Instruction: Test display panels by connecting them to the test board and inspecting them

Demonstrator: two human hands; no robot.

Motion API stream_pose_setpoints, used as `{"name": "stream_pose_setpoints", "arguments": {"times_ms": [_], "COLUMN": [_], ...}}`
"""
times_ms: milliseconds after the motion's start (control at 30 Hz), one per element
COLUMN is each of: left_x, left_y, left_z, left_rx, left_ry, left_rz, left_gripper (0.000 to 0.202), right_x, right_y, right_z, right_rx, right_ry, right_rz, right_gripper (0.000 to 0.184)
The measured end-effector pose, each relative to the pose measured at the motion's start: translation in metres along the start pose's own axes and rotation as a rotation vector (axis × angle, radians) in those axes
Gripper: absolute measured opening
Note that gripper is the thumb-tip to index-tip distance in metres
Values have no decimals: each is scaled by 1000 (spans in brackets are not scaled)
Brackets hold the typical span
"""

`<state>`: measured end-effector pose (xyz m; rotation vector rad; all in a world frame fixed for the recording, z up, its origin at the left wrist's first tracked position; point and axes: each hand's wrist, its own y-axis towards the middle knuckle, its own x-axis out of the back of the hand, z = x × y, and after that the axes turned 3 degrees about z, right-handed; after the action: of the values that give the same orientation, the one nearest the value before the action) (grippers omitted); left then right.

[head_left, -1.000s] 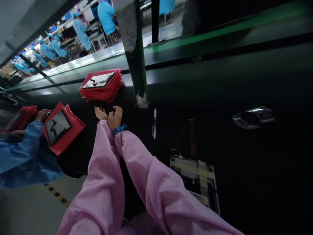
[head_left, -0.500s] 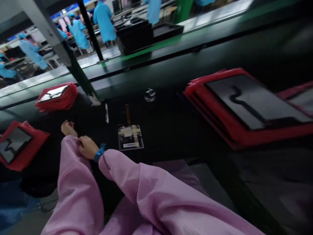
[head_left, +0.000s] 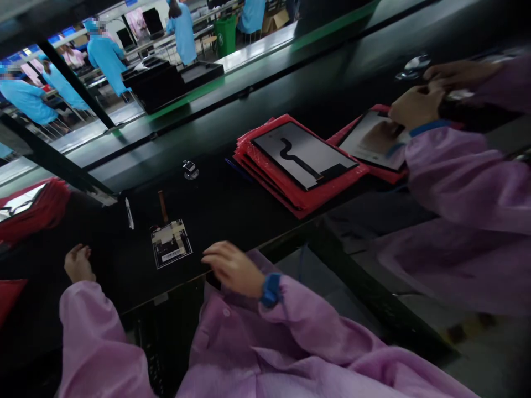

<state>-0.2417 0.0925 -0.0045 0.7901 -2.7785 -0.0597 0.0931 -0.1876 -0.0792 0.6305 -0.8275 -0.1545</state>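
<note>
My left hand (head_left: 78,264) hovers over the left part of the black bench, its fingers loosely bent and apart, with nothing visible in it. At the bench's front edge my right hand (head_left: 233,267) points left with its fingers stretched out, holding nothing; a blue band (head_left: 270,290) circles its wrist. Between the hands lies a flat square electronic part (head_left: 171,243) with tan tape and a barcode label. An orange-brown strip (head_left: 163,206) extends from behind it. Left of the strip rests a white pen (head_left: 129,213). A small clear round object (head_left: 190,170) sits farther back.
Right of centre is a red stack (head_left: 298,204) carrying a flat display panel (head_left: 305,152) with a black cable. Another person's hands (head_left: 418,105) work at the right over a second panel. More red sheets (head_left: 45,213) lie left, near a slanted post (head_left: 70,171).
My right hand has left my left wrist or sleeve and moved right to the bench edge. The view has swung right, bringing the other person's hands into sight.
</note>
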Motion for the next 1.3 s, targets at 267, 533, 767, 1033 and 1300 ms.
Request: {"name": "stream_pose_setpoints", "arguments": {"times_ms": [267, 533, 767, 1033, 1300], "left_x": [-14, -110, -225, -260, -228], "left_y": [-119, -300, -392, -419, -403], "left_z": [-30, -66, -62, -72, -104], "left_rx": [-184, 13, 515, 333, -344], "left_ry": [-180, -408, -355, -171, 516], "left_rz": [29, 991, 1568, 1308, 1342], "left_gripper": [9, 23, 49, 32, 34], "right_x": [116, 134, 129, 124, 199], "right_y": [-71, -75, -67, -77, -61], "right_z": [-115, -128, -90, -79, -126], "right_rx": [-683, -536, -478, -541, -1312], "right_ry": [-777, -714, -653, -495, 200], "right_rz": [-570, -686, -619, -683, -1107], "right_gripper": [50, 33, 26, 24, 18]}}
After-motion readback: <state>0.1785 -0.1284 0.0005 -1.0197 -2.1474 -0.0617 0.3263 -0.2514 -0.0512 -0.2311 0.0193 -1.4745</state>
